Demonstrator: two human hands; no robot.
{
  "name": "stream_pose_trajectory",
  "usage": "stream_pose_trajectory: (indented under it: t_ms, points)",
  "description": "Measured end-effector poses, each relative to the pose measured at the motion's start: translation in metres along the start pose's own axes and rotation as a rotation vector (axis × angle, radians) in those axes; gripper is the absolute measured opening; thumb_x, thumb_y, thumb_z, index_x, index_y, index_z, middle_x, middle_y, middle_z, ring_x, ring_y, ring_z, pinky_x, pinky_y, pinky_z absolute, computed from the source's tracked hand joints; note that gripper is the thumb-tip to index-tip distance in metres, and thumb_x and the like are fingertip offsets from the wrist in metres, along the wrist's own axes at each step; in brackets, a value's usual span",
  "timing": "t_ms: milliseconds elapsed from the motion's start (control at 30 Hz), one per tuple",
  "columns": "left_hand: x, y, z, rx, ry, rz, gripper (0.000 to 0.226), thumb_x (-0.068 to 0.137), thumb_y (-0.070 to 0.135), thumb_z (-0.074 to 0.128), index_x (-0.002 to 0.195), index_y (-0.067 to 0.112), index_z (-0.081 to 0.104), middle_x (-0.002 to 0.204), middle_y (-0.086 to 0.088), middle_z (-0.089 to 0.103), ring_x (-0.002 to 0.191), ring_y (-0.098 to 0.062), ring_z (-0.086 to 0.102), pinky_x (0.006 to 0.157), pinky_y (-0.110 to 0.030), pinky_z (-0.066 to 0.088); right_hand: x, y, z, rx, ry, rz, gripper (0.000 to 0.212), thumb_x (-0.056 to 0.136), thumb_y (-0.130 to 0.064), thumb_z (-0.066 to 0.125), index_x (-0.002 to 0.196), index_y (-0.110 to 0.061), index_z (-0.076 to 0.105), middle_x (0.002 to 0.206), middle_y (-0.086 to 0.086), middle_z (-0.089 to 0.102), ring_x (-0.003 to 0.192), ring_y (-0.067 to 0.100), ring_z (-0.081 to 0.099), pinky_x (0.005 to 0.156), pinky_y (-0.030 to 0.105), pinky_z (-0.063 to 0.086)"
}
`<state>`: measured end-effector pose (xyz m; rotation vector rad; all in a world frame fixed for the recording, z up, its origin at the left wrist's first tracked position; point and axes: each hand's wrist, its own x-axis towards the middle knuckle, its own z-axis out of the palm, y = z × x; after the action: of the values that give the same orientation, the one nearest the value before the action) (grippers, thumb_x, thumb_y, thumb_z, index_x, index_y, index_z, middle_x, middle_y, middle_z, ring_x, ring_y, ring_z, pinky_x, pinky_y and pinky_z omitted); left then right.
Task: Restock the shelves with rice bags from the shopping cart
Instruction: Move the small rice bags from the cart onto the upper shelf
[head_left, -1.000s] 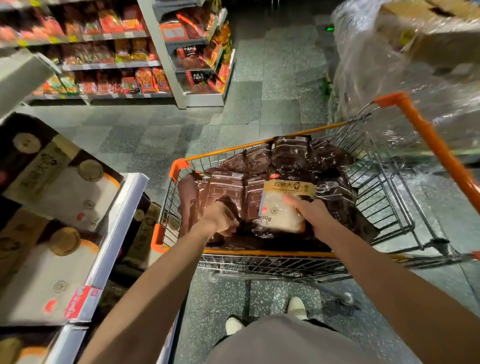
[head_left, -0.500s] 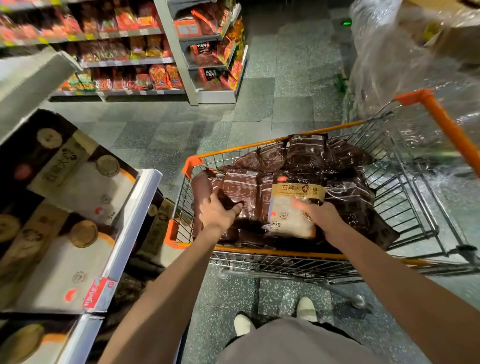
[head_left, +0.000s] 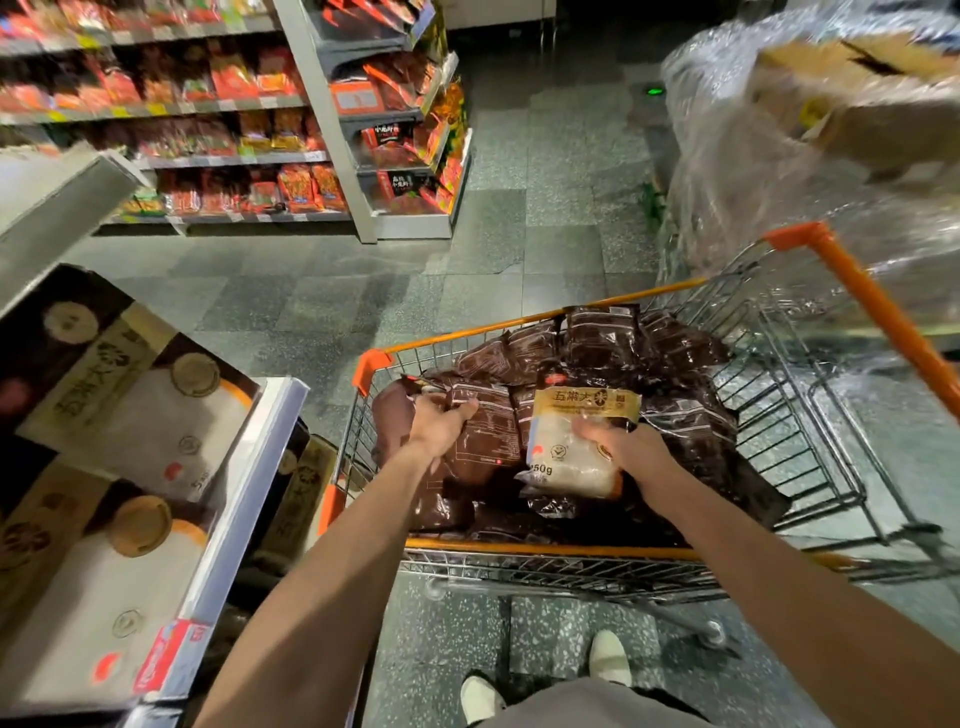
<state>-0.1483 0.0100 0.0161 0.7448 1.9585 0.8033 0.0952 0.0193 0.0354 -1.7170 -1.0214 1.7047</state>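
An orange-rimmed wire shopping cart (head_left: 524, 325) in front of me holds several dark brown rice bags (head_left: 602, 338). My left hand (head_left: 439, 421) grips the top of one dark brown bag (head_left: 485, 441) at the cart's left side. My right hand (head_left: 626, 447) holds a clear rice bag with a gold label (head_left: 571, 447), white grains showing, just above the pile. To my left, the shelf (head_left: 244, 499) carries large rice bags lying flat (head_left: 140, 415).
A pallet of boxes wrapped in plastic film (head_left: 789, 135) stands right of the cart, close to its orange handle (head_left: 878, 306). Shelves of red snack packets (head_left: 234, 130) line the far side of the tiled aisle. My white shoes (head_left: 608, 657) are by the cart's near edge.
My left hand has closed over the top of the dark brown bag. The right hand keeps the clear bag. The view has shifted, so the cart sits further right.
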Motion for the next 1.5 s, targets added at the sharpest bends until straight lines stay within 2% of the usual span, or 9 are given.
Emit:
stream_pose_trajectory:
  t_ms: [133, 267, 467, 667, 833, 967, 1067, 1233, 1500]
  points:
    - [-0.007, 0.011, -0.015, 0.021, -0.097, 0.046, 0.088, 0.090, 0.033, 0.071, 0.157, 0.018, 0.015, 0.154, -0.011, 0.041, 0.129, -0.034, 0.053, 0.063, -0.030, 0.056, 0.003, -0.004, -0.004, -0.008, -0.009, 0.003, 0.050, 0.067, -0.041, 0.087, 0.105, -0.013, 0.069, 0.106, 0.004, 0.072, 0.101, 0.022, 0.065, 0.099, 0.040, 0.046]
    - [-0.018, 0.026, -0.023, -0.086, -0.100, 0.182, 0.061, 0.095, 0.026, 0.065, 0.148, 0.016, 0.037, 0.145, -0.006, 0.048, 0.129, -0.035, 0.053, 0.106, -0.049, 0.039, 0.010, -0.005, -0.007, 0.033, 0.004, -0.008, 0.097, 0.041, -0.060, 0.091, 0.119, -0.010, 0.063, 0.116, 0.006, 0.068, 0.111, 0.027, 0.062, 0.107, 0.049, 0.041]
    - [-0.019, 0.080, -0.033, -0.345, 0.022, 0.449, 0.041, 0.093, 0.047, 0.062, 0.104, 0.007, 0.063, 0.092, -0.009, 0.070, 0.083, -0.017, 0.066, 0.084, -0.039, 0.053, 0.012, -0.032, -0.017, 0.120, 0.029, -0.050, 0.050, 0.069, -0.037, 0.085, 0.105, -0.009, 0.065, 0.104, 0.010, 0.072, 0.097, 0.027, 0.067, 0.098, 0.045, 0.049]
    - [-0.028, 0.110, -0.020, -0.094, -0.005, 0.860, 0.023, 0.096, 0.005, 0.058, 0.108, 0.023, 0.065, 0.108, 0.007, 0.065, 0.098, 0.009, 0.057, 0.092, -0.020, 0.045, 0.015, -0.054, -0.034, 0.306, -0.009, -0.129, 0.037, 0.075, -0.028, 0.080, 0.104, -0.007, 0.069, 0.098, 0.011, 0.075, 0.088, 0.028, 0.073, 0.086, 0.044, 0.056]
    - [-0.017, 0.029, 0.016, 0.338, -0.341, 0.641, 0.051, 0.085, -0.004, 0.056, 0.110, 0.038, 0.072, 0.134, 0.002, 0.062, 0.144, -0.018, 0.035, 0.120, -0.056, 0.018, 0.022, -0.041, -0.059, 0.326, 0.046, -0.145, 0.036, 0.075, -0.026, 0.082, 0.107, -0.011, 0.071, 0.105, 0.009, 0.074, 0.101, 0.029, 0.070, 0.097, 0.050, 0.051]
    - [-0.030, -0.004, 0.025, 0.110, -0.334, 0.400, 0.029, 0.087, -0.018, 0.052, 0.108, -0.009, 0.071, 0.106, -0.009, 0.066, 0.090, -0.004, 0.069, 0.077, -0.024, 0.058, 0.026, -0.021, -0.065, 0.284, 0.101, -0.074, 0.043, 0.076, -0.024, 0.082, 0.114, -0.009, 0.067, 0.107, 0.009, 0.073, 0.099, 0.028, 0.070, 0.094, 0.048, 0.054]
    - [-0.027, -0.010, 0.027, 0.066, 0.044, 0.168, 0.023, 0.088, 0.031, 0.074, 0.085, 0.008, 0.069, 0.093, -0.012, 0.073, 0.089, -0.025, 0.071, 0.078, -0.032, 0.054, 0.027, -0.016, -0.064, 0.255, 0.082, -0.048, 0.038, 0.077, -0.023, 0.082, 0.110, -0.011, 0.068, 0.106, 0.009, 0.073, 0.097, 0.027, 0.070, 0.091, 0.047, 0.055]
    - [-0.040, -0.017, 0.038, 0.061, -0.486, -0.259, 0.091, 0.066, 0.085, 0.061, 0.123, 0.013, 0.059, 0.118, -0.014, 0.067, 0.099, -0.025, 0.071, 0.073, -0.033, 0.060, 0.037, -0.017, -0.062, 0.126, 0.016, -0.066, 0.041, 0.073, -0.030, 0.084, 0.106, -0.012, 0.068, 0.101, 0.005, 0.074, 0.091, 0.023, 0.072, 0.088, 0.043, 0.057]
    - [-0.047, 0.007, 0.063, -0.530, -0.227, -0.254, 0.046, 0.088, 0.024, 0.073, 0.128, 0.004, 0.061, 0.113, -0.010, 0.068, 0.099, -0.019, 0.065, 0.101, -0.030, 0.045, 0.047, -0.037, -0.066, -0.045, -0.104, -0.148, 0.065, 0.057, -0.054, 0.088, 0.107, -0.016, 0.071, 0.107, 0.002, 0.073, 0.103, 0.025, 0.067, 0.100, 0.048, 0.049]
